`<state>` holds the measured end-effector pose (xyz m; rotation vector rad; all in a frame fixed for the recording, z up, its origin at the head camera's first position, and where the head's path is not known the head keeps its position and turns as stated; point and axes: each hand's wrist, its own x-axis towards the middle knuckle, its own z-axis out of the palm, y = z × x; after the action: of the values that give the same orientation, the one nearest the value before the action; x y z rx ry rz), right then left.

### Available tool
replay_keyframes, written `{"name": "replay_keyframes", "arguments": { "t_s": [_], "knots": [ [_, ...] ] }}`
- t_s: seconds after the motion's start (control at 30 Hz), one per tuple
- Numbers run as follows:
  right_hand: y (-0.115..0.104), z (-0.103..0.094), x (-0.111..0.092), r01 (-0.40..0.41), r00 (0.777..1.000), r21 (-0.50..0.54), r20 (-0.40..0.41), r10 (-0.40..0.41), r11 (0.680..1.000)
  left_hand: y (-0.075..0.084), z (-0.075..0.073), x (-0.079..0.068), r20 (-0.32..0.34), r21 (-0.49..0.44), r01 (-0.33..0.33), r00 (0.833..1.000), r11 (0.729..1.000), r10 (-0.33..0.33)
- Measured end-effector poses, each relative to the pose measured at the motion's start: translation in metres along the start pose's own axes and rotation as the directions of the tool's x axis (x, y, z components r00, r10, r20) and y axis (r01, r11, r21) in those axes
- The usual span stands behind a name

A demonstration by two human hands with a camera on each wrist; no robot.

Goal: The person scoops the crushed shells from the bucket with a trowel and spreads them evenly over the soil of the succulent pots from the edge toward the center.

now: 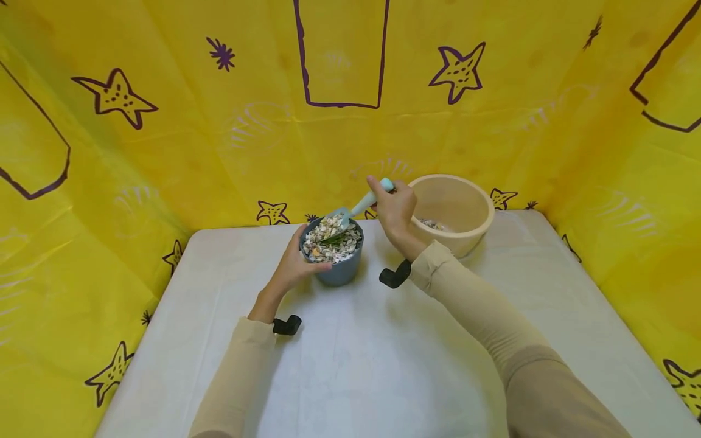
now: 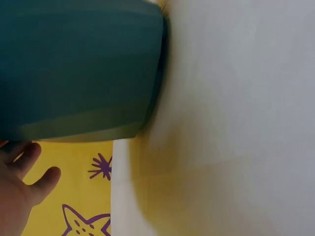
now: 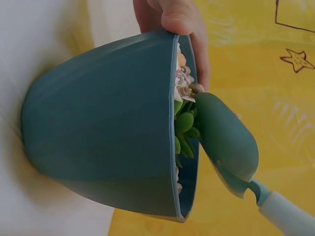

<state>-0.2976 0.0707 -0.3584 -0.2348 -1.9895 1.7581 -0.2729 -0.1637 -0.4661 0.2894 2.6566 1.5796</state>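
A blue-grey flower pot [image 1: 338, 272] stands on the white table, filled with pale shell-like chips [image 1: 315, 246] around a small green succulent [image 3: 185, 123]. My left hand [image 1: 292, 263] grips the pot from its left side, thumb over the rim in the right wrist view. In my right hand [image 1: 395, 210] is the pale handle of a blue-green garden trowel [image 3: 229, 137]. The trowel's blade is tilted over the chips at the pot's mouth, beside the plant. My right hand itself is out of the right wrist view.
A large beige tub [image 1: 465, 238] stands to the right of the pot, with some chips [image 1: 432, 225] at its bottom. A yellow curtain [image 1: 339, 146] with drawn starfish surrounds the white table [image 1: 350, 359] at the back and sides.
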Motion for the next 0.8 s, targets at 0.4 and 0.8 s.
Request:
{"name": "replay_keyframes", "arguments": {
  "t_s": [0.4,0.8],
  "knots": [
    [0.000,-0.007,0.007,-0.006,1.000,0.017,0.007,0.006,1.000,0.006,-0.009,-0.008,0.041,0.090,-0.003,0.999,0.996,0.000],
    [0.005,-0.001,0.003,-0.018,1.000,0.023,0.011,0.017,1.000,0.000,-0.007,-0.003,0.046,0.034,-0.030,0.999,0.999,0.028]
  ]
}}
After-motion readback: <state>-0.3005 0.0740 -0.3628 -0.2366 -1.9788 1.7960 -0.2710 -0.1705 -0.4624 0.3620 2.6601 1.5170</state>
